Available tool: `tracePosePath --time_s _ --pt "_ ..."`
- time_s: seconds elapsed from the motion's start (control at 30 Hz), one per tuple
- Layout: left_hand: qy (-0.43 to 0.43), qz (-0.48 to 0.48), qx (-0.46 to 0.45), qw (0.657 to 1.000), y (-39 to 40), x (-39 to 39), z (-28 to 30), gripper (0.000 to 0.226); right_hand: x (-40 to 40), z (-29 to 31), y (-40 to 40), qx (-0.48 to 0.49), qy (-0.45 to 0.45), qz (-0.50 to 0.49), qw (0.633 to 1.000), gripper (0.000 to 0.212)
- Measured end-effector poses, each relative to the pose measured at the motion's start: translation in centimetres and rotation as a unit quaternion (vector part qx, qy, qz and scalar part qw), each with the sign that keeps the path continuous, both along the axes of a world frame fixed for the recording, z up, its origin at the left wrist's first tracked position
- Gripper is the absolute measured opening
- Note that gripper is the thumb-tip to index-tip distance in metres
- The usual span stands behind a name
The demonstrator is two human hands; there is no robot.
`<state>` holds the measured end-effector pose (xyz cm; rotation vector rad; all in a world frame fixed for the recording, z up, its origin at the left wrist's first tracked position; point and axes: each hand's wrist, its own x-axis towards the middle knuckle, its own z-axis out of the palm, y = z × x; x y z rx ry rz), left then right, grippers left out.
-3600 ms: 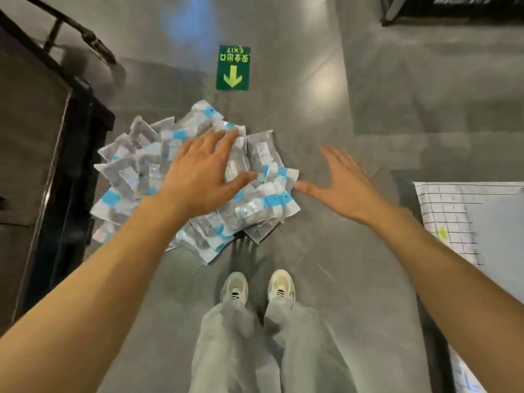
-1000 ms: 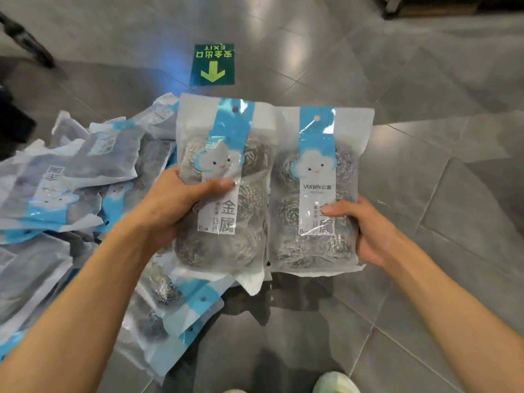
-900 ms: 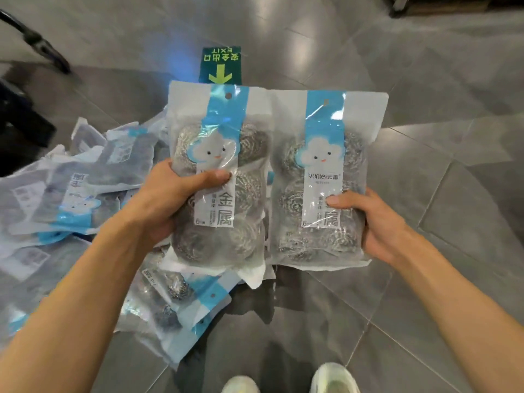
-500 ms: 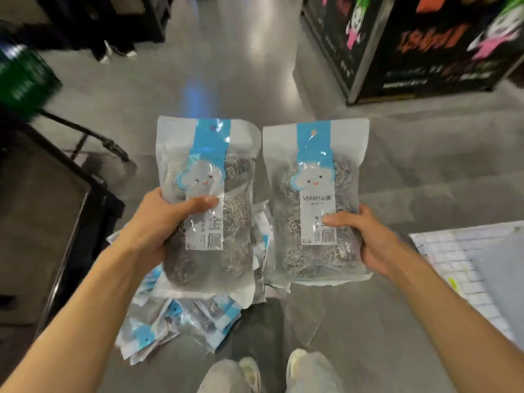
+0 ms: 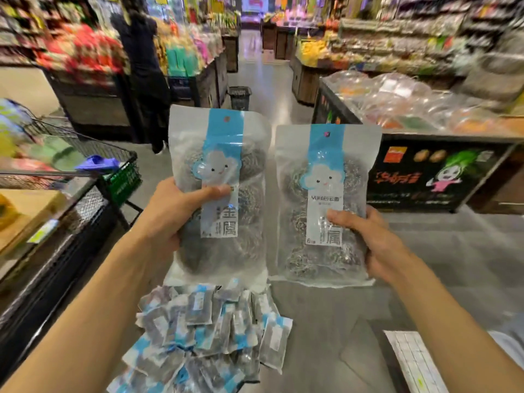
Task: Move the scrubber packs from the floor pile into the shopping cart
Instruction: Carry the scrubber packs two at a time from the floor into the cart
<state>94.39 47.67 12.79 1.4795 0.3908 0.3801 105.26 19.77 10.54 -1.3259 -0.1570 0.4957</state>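
Observation:
My left hand (image 5: 170,211) grips one clear pack of steel scrubbers with a blue cloud label (image 5: 221,165), held upright at chest height. My right hand (image 5: 371,239) grips a second pack of the same kind (image 5: 326,171) beside it, thumb across its label. The two packs hang side by side, a little apart. Below them on the grey floor lies the pile of several more scrubber packs (image 5: 204,336). The shopping cart (image 5: 85,154), black wire with a green panel, stands at the left and holds coloured goods.
A dark display counter (image 5: 42,265) runs along the left edge beside the cart. A produce stand with bagged goods (image 5: 425,131) is at the right. A person in dark clothes (image 5: 144,69) stands in the aisle ahead, near a black basket (image 5: 240,97). White gridded sheet (image 5: 414,361) lies at the lower right.
Both hands picked a pack each from the pile and lifted them. My view has risen from the floor to the store aisle, so the cart and shelves now show.

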Motion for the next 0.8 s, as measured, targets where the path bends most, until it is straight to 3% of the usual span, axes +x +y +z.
tracePosePath --time_s 0.23,0.5,0.7,0.8 --pt "-0.028 0.04 -0.03 0.998 1.4 -3.9 1.0 0.045 -1.8 1.3 1.9 -0.028 -0.016 0.034 0.999 0.058" --pt "-0.035 0.172 -0.028 0.984 0.2 -13.0 1.1 0.042 -3.6 2.4 6.2 -0.027 -0.044 0.201 0.978 0.044" --pt "-0.051 0.365 -0.034 0.929 -4.2 -24.5 1.4 0.046 -7.8 3.1 11.4 -0.023 -0.076 0.397 0.914 0.054" --pt "-0.042 0.459 -0.025 0.887 -7.8 -31.3 1.4 0.045 -12.7 2.3 13.7 -0.005 -0.063 0.475 0.878 0.047"
